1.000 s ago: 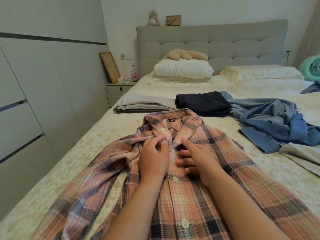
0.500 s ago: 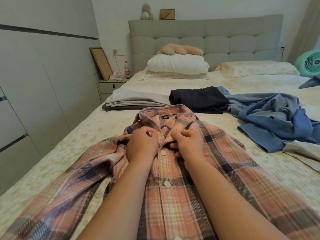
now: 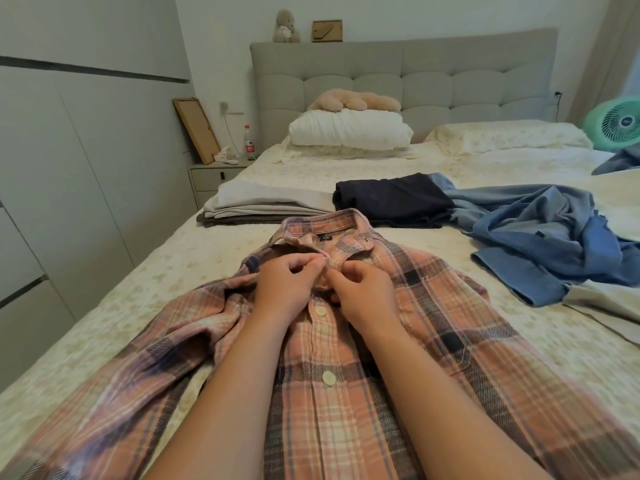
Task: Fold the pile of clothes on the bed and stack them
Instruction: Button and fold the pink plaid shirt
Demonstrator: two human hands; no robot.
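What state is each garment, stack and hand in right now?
Plaid shirt: spread flat, front up, unfolded.
Left hand: pinching the placket below the collar.
Right hand: pinching the placket.
Grey stack: folded.
Navy garment: folded.
Blue clothes: crumpled, unfolded.

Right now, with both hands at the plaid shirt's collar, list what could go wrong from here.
1. The left hand and right hand both pinch the plaid shirt just below its collar; tugging may skew the placket, so the fold could come out crooked.
2. The shirt's left sleeve lies bunched; folding over it may trap creases.
3. The loose blue garment lies against the folded dark garment; pulling it may disturb that one.
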